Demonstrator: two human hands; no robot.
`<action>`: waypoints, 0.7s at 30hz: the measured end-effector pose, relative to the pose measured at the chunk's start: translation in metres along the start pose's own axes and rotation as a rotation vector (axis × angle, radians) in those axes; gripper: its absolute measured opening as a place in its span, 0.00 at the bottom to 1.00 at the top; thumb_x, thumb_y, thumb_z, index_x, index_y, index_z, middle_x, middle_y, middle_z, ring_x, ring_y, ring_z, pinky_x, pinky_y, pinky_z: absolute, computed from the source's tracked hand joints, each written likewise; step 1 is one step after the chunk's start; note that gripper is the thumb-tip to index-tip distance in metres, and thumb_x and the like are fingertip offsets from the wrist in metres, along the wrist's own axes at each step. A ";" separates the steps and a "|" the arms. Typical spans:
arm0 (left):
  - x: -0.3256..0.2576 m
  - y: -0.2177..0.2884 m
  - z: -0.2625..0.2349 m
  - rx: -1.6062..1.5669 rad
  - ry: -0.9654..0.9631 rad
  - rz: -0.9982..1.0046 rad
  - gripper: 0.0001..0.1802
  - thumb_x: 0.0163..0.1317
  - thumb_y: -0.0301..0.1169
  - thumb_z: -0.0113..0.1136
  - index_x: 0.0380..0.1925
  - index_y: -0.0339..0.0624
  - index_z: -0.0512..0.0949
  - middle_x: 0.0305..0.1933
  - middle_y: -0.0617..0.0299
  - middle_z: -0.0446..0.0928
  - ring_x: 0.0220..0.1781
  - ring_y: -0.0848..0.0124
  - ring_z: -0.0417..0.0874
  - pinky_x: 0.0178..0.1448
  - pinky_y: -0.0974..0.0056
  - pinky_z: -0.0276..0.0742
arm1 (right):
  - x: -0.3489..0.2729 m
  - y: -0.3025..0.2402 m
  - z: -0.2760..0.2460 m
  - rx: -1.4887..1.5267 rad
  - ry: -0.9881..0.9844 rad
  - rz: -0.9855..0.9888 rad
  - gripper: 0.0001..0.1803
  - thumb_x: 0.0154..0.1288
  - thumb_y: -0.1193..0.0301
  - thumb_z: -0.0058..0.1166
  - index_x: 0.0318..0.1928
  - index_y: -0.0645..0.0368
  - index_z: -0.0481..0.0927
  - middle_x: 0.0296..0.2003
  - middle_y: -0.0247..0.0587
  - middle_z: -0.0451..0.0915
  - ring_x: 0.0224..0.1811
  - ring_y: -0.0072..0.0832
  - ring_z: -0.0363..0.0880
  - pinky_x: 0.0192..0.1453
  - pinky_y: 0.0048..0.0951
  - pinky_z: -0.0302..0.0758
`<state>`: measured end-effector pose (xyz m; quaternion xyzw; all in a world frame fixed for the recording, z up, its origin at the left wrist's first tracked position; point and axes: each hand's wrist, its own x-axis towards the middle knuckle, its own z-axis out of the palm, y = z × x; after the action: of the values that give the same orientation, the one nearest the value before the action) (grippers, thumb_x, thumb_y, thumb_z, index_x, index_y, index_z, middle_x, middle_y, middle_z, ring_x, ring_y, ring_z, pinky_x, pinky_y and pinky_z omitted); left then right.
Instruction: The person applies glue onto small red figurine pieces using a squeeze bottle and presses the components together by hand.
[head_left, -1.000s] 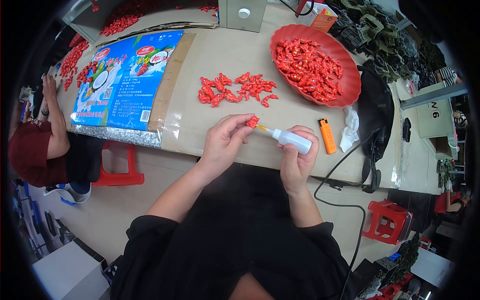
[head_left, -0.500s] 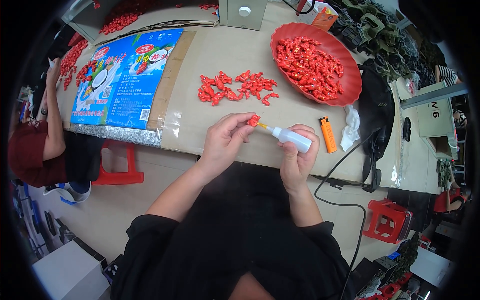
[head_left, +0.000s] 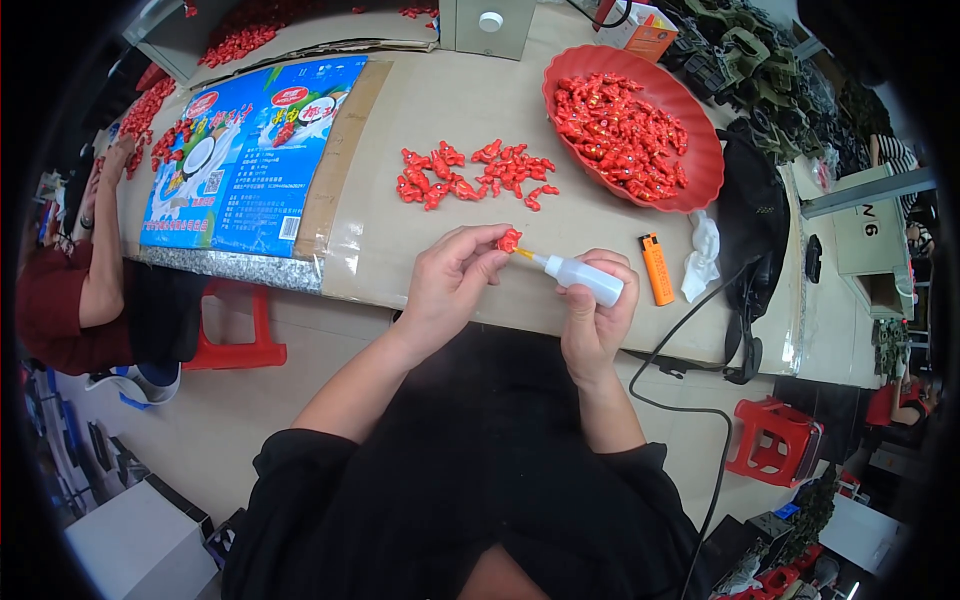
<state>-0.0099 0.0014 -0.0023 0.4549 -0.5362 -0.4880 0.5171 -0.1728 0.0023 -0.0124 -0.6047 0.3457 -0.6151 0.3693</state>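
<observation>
Between the thumb and fingers of my left hand is a small red figurine, held above the table's near edge. My right hand grips a white squeeze bottle, tilted so its thin yellowish tip points left at the figurine. Tip and figurine look to be touching or almost so; I cannot tell which. Beyond my hands lies a loose group of similar red figurines on the table. To the right, a red scalloped bowl holds many more.
An orange lighter and a crumpled white tissue lie right of my hand, beside a black bag and a dark cable. A blue printed carton sheet covers the table's left. A co-worker's arm reaches over red pieces at far left.
My hands, the bottle and the figurine stay almost in place. The co-worker's hand at far left has moved down toward the table and the red pieces.
</observation>
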 end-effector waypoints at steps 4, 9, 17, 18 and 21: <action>0.001 0.001 0.001 0.006 -0.002 -0.012 0.13 0.58 0.21 0.49 0.45 0.30 0.70 0.36 0.61 0.73 0.32 0.78 0.72 0.37 0.74 0.71 | 0.002 0.000 0.000 0.001 0.023 -0.004 0.15 0.61 0.68 0.48 0.42 0.62 0.61 0.40 0.43 0.64 0.30 0.21 0.69 0.36 0.20 0.68; -0.001 0.000 0.001 -0.018 0.007 0.000 0.13 0.58 0.22 0.49 0.44 0.30 0.70 0.36 0.61 0.73 0.31 0.78 0.72 0.37 0.74 0.71 | 0.000 -0.001 0.000 -0.001 0.006 0.003 0.15 0.61 0.68 0.48 0.42 0.62 0.61 0.40 0.43 0.64 0.31 0.21 0.69 0.37 0.20 0.68; 0.000 0.001 0.001 -0.011 0.006 0.003 0.13 0.58 0.21 0.49 0.44 0.30 0.70 0.35 0.61 0.73 0.31 0.78 0.73 0.37 0.74 0.71 | 0.000 0.000 0.001 0.024 0.008 0.010 0.15 0.61 0.69 0.48 0.42 0.62 0.61 0.40 0.43 0.64 0.31 0.21 0.69 0.37 0.21 0.68; 0.000 0.000 0.001 -0.013 0.009 0.004 0.13 0.58 0.21 0.49 0.44 0.30 0.70 0.35 0.61 0.73 0.31 0.78 0.73 0.36 0.74 0.71 | 0.000 0.000 0.001 0.023 0.007 0.009 0.15 0.61 0.69 0.48 0.42 0.62 0.61 0.40 0.43 0.64 0.31 0.21 0.69 0.37 0.21 0.68; 0.000 -0.001 0.001 -0.014 0.010 0.007 0.13 0.58 0.21 0.49 0.44 0.30 0.70 0.35 0.61 0.73 0.31 0.78 0.73 0.36 0.74 0.71 | 0.001 -0.001 0.002 0.029 0.009 0.006 0.15 0.60 0.69 0.48 0.42 0.62 0.61 0.40 0.43 0.64 0.31 0.21 0.69 0.37 0.21 0.68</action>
<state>-0.0107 0.0013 -0.0033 0.4521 -0.5315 -0.4877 0.5247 -0.1709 0.0022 -0.0115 -0.5956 0.3402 -0.6217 0.3782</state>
